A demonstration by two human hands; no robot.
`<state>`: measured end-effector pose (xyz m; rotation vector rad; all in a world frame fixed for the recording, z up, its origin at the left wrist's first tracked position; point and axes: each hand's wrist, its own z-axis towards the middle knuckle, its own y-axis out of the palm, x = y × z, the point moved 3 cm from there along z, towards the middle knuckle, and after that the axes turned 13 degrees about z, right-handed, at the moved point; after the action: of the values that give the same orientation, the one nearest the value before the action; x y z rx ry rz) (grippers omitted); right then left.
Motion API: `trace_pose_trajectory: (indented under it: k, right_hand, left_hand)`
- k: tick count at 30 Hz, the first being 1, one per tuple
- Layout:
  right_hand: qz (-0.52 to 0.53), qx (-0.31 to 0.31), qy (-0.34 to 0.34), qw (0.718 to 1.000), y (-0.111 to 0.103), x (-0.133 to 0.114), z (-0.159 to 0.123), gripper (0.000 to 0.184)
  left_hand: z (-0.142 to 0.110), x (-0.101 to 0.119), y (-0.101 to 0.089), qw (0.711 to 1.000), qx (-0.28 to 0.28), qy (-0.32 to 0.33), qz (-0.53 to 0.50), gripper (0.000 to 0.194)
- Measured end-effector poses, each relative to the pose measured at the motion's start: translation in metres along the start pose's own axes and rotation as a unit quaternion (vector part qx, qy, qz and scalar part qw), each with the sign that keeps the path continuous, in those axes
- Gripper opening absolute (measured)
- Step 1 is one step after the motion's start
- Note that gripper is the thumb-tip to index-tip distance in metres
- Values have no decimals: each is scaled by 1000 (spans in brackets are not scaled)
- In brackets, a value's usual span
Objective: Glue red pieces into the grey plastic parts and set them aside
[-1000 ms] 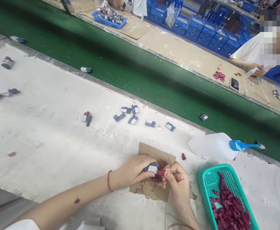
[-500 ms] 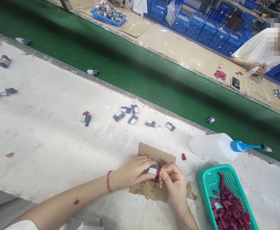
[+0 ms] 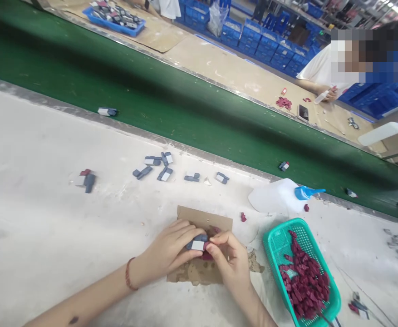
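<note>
My left hand (image 3: 175, 245) is closed around a small grey-and-white plastic part (image 3: 198, 245), held above a piece of brown cardboard (image 3: 188, 271). At the right end of that part, the thumb and fingertips of my right hand (image 3: 231, 254) pinch a small dark-red piece (image 3: 206, 245), which touches the grey-and-white part. More dark-red pieces lie on the cardboard, partly hidden under my hands. Several similar grey-and-white parts (image 3: 165, 174) rest on the table beyond my hands. One part with a red piece (image 3: 88, 180) lies farther left.
A green basket (image 3: 270, 247) of dark-red pieces stands right of my hands. Behind it lies a white bottle (image 3: 273, 197) with a blue nozzle. A green conveyor belt (image 3: 185, 109) crosses beyond, carrying scattered parts. Across it, a person (image 3: 321, 72) holds a small bottle; a blue tray (image 3: 134, 31) holds parts.
The view has swung to the right, so the table's things appear farther left. My hands keep hold of the same part and red piece, with little visible change between them.
</note>
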<state>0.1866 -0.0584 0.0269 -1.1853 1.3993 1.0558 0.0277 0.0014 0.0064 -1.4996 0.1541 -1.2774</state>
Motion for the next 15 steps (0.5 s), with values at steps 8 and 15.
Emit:
trace_pose_trajectory:
  k: [8,15]
  right_hand:
    - [-390,171,-16,905,-115,-42,-35,21]
    - [-469,208,35,858,-195,11,-62,22]
  left_hand:
    - [5,-24,-22,994,54,-91,20,33]
    - [76,-55,-55,992,69,-83,73,37]
